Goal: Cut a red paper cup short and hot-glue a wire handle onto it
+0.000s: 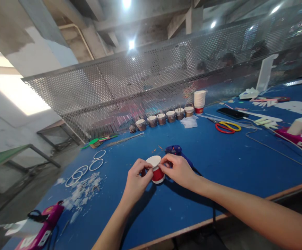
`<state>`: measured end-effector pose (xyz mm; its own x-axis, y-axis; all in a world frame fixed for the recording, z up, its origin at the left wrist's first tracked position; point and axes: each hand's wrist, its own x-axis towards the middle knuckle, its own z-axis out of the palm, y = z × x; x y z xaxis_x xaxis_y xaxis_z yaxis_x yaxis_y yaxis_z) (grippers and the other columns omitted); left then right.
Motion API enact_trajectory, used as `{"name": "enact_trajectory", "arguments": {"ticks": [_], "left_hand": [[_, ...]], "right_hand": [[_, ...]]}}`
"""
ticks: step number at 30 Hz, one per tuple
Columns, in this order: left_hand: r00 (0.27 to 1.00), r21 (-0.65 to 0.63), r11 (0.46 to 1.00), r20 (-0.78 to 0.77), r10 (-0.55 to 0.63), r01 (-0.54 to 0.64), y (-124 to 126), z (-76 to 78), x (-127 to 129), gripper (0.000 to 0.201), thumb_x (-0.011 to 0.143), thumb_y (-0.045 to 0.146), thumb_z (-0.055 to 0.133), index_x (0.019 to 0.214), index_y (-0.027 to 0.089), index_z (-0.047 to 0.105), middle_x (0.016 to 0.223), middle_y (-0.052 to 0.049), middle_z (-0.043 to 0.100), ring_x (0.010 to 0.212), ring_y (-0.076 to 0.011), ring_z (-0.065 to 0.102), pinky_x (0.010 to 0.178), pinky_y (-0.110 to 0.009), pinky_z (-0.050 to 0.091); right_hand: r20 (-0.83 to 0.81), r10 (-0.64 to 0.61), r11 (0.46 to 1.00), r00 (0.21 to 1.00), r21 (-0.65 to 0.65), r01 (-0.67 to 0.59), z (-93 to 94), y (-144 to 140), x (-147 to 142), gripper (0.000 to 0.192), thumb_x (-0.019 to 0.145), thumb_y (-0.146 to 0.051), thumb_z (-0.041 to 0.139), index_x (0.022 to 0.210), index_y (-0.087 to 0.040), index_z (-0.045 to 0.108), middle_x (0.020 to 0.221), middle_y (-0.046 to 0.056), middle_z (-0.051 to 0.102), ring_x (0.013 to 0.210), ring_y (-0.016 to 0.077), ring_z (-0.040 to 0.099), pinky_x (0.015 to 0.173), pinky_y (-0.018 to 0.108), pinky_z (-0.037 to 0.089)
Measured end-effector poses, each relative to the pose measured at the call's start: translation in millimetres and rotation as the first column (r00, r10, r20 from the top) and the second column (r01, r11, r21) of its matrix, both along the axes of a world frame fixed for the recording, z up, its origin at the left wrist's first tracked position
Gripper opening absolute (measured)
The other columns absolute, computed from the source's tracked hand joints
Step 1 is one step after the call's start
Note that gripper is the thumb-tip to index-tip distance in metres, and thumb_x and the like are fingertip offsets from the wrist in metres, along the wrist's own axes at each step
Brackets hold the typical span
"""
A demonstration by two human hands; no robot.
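Left hand, right hand: fingers pinch red-white cup near top edge, left and right, apparently steadying it; blue glue gun just far, likely for easy reach.

Craft workshop, bare concrete beams, blue worktable, scissors, glue gun.

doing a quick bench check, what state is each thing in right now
Left hand: pinching edge of white disc
Right hand: pinching its opposite edge
White disc: resting over red cup
Red cup: standing under the disc
Blue glue gun: lying down
Scissors: lying flat
Phone: flat, screen dark
White rings: loose, some overlapping
Cup stack: nested
Small cups: upright, in a row
Power strips: white adapters attached
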<state>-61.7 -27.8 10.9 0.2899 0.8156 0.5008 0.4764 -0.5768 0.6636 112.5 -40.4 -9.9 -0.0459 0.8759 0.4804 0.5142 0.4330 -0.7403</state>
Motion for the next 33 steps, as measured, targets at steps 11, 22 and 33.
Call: {"name": "enact_trajectory", "arguments": {"ticks": [11, 22, 33], "left_hand": [[0.999, 0.054, 0.999, -0.047, 0.006, -0.004, 3.9, -1.2, -4.0, 0.012, 0.075, 0.018, 0.053, 0.067, 0.02, 0.062, 0.071, 0.0, 0.057, 0.057, -0.0112, 0.049, 0.054, -0.023, 0.043], [0.982, 0.31, 0.95, -0.188, 0.029, 0.031, -0.5, -6.3, -1.3, 0.016, 0.079, 0.017, 0.053, 0.085, 0.021, 0.068, 0.09, -0.005, 0.067, 0.076, -0.0159, 0.065, 0.066, -0.025, 0.053], [0.973, 0.27, 0.963, -0.218, 0.07, -0.008, -1.0, -4.6, 0.2, 0.012, 0.08, 0.02, 0.054, 0.069, 0.02, 0.06, 0.074, 0.0, 0.056, 0.061, -0.0115, 0.053, 0.057, -0.022, 0.045]], "right_hand": [[0.053, 0.093, 0.994, 0.994, 0.052, -0.095, -3.1, 1.3, 2.7, 0.013, 0.083, -0.013, 0.058, 0.086, -0.019, 0.069, 0.079, 0.002, 0.066, 0.07, 0.0146, 0.06, 0.064, 0.025, 0.043], [0.16, 0.059, 0.987, 0.985, 0.138, -0.081, -6.7, -1.4, 1.1, 0.011, 0.086, -0.014, 0.059, 0.085, -0.02, 0.068, 0.082, 0.002, 0.067, 0.068, 0.0142, 0.061, 0.063, 0.024, 0.041], [0.17, 0.135, 0.989, 0.976, 0.033, -0.142, 0.3, -4.4, 2.4, 0.016, 0.088, -0.021, 0.059, 0.101, -0.019, 0.069, 0.09, 0.005, 0.071, 0.077, 0.0172, 0.064, 0.069, 0.027, 0.044]]}}
